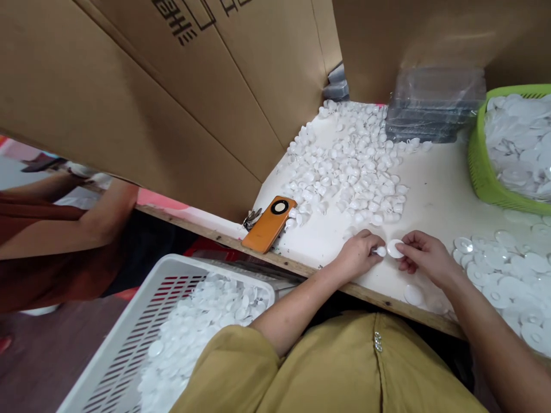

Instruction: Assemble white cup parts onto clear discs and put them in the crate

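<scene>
Over the front of the white tabletop, my left hand (358, 253) pinches a small white plastic cup-like piece (381, 251). Close by on its right, my right hand (424, 258) grips a round white plastic disc (393, 249) by its edge. The two pieces face each other with a slight gap. Beyond my hands spreads a heap of small white cup-like pieces (357, 166). To the right of my right hand lie many flat white discs (512, 272), and a single loose disc (414, 295) rests near the table edge.
An orange phone (267, 226) lies beside keys (252, 218). A green basket (476, 166) of white discs stands at right, near plastic-wrapped grey packs (434, 109). Cardboard (206, 103) walls the left side. A white crate (124, 344) of white pieces sits below; another person's arm (103, 215) is left.
</scene>
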